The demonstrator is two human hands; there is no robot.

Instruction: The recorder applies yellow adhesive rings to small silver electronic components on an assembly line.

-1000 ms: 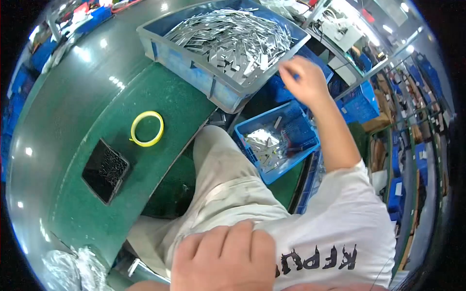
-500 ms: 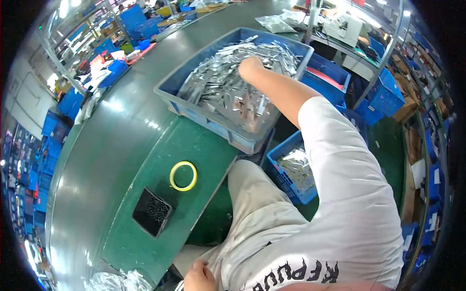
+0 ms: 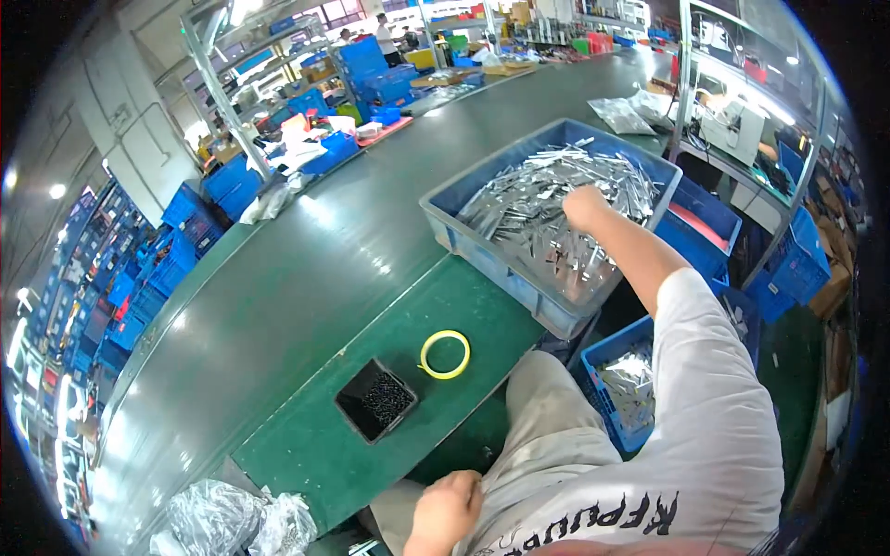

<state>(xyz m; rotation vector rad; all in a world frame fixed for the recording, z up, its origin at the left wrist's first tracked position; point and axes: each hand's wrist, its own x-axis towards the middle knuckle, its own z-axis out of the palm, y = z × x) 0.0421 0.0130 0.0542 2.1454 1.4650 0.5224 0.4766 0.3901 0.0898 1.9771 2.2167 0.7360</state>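
My right hand (image 3: 586, 209) reaches into a large blue bin (image 3: 505, 276) heaped with thin silvery metal strips (image 3: 542, 190). Its fingers are closed and point down at the pile; what they grip, if anything, is hidden behind the hand. Low in the view, my left hand (image 3: 447, 508) rests by my lap with curled fingers, and its inside does not show. On the green table (image 3: 306, 445) between the two hands lies a yellow tape roll (image 3: 445, 355). Beside it stands a black open box (image 3: 357, 410) holding many small dark pieces.
Crumpled clear plastic bags (image 3: 218, 521) lie at the near left table corner. A smaller blue basket (image 3: 607, 408) with loose parts sits below the bin, right of my knee. A dark conveyor belt (image 3: 306, 269) curves past the table. Metal shelf posts (image 3: 681, 79) rise at the far right.
The whole view has shifted, so the bin, table and hands appear farther right and lower. My right hand stays over the strips in the bin; my left stays by my lap.
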